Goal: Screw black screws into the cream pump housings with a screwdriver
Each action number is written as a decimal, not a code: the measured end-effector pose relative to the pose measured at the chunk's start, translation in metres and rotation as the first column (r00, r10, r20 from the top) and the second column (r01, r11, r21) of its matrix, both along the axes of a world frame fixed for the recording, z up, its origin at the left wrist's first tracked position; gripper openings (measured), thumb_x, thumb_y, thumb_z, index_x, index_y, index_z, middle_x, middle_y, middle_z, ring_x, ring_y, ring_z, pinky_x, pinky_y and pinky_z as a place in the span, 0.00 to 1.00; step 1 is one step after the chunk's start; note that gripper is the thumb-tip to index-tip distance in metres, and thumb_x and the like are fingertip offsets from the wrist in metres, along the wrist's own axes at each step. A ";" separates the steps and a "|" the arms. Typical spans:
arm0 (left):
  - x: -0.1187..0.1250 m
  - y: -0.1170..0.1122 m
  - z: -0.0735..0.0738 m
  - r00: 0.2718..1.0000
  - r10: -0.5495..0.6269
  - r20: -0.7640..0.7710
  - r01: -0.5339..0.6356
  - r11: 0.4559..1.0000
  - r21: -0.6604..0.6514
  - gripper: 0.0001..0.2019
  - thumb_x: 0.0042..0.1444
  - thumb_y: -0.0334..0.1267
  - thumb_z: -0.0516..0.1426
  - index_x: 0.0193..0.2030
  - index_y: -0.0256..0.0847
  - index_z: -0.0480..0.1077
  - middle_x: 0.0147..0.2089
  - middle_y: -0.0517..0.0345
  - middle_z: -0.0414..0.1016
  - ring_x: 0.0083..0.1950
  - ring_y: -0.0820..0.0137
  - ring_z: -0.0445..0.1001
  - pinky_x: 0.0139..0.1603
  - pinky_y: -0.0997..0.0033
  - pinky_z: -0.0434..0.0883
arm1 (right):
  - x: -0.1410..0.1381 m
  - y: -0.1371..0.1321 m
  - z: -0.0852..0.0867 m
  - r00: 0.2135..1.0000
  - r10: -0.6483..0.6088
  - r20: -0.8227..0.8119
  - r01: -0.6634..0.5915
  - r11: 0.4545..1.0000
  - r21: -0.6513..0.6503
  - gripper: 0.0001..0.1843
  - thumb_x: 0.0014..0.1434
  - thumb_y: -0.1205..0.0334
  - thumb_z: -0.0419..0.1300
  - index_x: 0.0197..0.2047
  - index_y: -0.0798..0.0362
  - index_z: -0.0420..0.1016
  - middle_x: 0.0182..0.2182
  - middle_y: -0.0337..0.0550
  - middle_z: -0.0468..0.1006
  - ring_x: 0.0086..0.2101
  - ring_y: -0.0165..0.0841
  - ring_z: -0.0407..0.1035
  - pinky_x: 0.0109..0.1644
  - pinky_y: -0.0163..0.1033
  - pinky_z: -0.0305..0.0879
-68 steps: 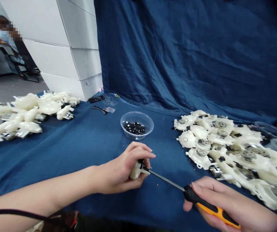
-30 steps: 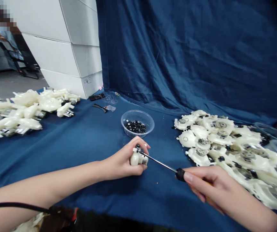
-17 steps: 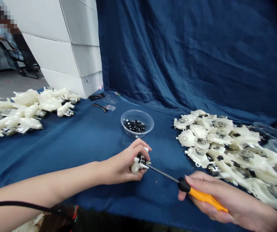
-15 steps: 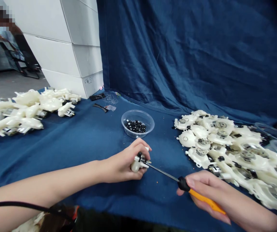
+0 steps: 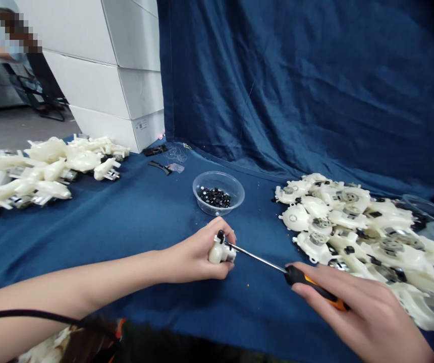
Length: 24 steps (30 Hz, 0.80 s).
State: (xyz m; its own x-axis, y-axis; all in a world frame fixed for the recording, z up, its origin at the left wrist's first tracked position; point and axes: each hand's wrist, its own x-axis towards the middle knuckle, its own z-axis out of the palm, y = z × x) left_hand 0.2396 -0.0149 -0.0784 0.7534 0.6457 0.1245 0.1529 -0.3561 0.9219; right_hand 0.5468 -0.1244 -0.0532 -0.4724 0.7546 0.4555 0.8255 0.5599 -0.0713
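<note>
My left hand (image 5: pixel 211 254) is closed around a small cream plastic housing (image 5: pixel 215 253) with a metal motor and a black piece at its top. In my right hand (image 5: pixel 357 302) is a screwdriver (image 5: pixel 264 261) with a black and orange handle, held between thumb and fingers. Its long metal shaft points left, and the tip meets the housing near the black piece. Whether a screw is at the tip cannot be made out. Just beyond my left hand stands a clear round bowl (image 5: pixel 237 205) with many small black parts (image 5: pixel 214 197) in it.
Cream housings with motors lie heaped at right (image 5: pixel 353 217) and in another pile at left (image 5: pixel 50 166). White boxes (image 5: pixel 103 85) are stacked behind the left pile. A blue curtain (image 5: pixel 296 75) hangs at the back. A black cable (image 5: pixel 31 314) crosses my left forearm. A person (image 5: pixel 22 55) sits far left.
My right hand has shifted its grip on the handle, with the fingers now over the top. My left hand has turned the housing slightly, so more of its motor shows.
</note>
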 end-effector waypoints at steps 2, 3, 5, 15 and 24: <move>0.000 -0.001 0.003 1.000 -0.023 -0.017 0.021 0.994 -0.108 0.17 0.57 0.36 0.63 0.49 0.43 0.61 0.46 0.60 0.66 0.39 0.73 0.67 0.42 0.68 0.68 | 0.001 0.001 0.004 0.996 0.013 0.093 -0.019 0.997 0.069 0.16 0.69 0.60 0.60 0.59 0.51 0.75 0.40 0.40 0.84 0.32 0.28 0.80 0.34 0.31 0.70; 0.000 -0.001 0.004 0.999 -0.039 -0.021 0.035 0.986 -0.162 0.17 0.58 0.37 0.63 0.50 0.43 0.61 0.44 0.61 0.66 0.37 0.74 0.65 0.39 0.69 0.67 | 0.001 0.001 0.007 0.990 0.012 0.138 -0.025 0.995 0.092 0.18 0.70 0.60 0.60 0.61 0.51 0.74 0.38 0.40 0.83 0.30 0.28 0.79 0.33 0.32 0.68; 0.000 -0.001 0.006 0.998 -0.069 -0.013 0.063 0.963 -0.261 0.18 0.59 0.37 0.62 0.51 0.43 0.59 0.40 0.64 0.67 0.34 0.75 0.64 0.36 0.72 0.65 | 0.002 0.002 0.013 0.979 0.010 0.204 -0.040 0.989 0.143 0.21 0.69 0.61 0.62 0.64 0.50 0.72 0.38 0.41 0.83 0.29 0.28 0.77 0.33 0.34 0.65; 0.002 -0.007 0.008 0.996 -0.085 0.033 0.091 0.939 -0.332 0.18 0.57 0.35 0.63 0.49 0.43 0.59 0.37 0.65 0.68 0.32 0.76 0.64 0.33 0.75 0.64 | 0.003 0.017 0.025 1.000 0.014 0.027 -0.010 0.990 -0.142 0.12 0.69 0.54 0.61 0.53 0.43 0.80 0.43 0.35 0.85 0.40 0.31 0.82 0.40 0.29 0.76; 0.000 -0.006 0.016 0.998 -0.057 0.007 0.057 0.956 -0.288 0.17 0.58 0.36 0.63 0.50 0.42 0.61 0.39 0.64 0.67 0.34 0.76 0.64 0.36 0.74 0.65 | -0.005 0.019 0.031 0.999 -0.046 0.014 0.048 0.966 -0.255 0.11 0.68 0.54 0.61 0.45 0.45 0.84 0.42 0.36 0.86 0.37 0.31 0.83 0.33 0.25 0.77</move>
State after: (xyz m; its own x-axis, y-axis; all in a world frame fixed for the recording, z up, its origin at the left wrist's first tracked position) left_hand 0.2400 -0.0205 -0.0626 0.7901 0.6099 -0.0615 0.1411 -0.0834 0.9865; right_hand 0.5421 -0.1056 -0.0218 -0.4363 0.8668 0.2414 0.8517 0.4843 -0.2002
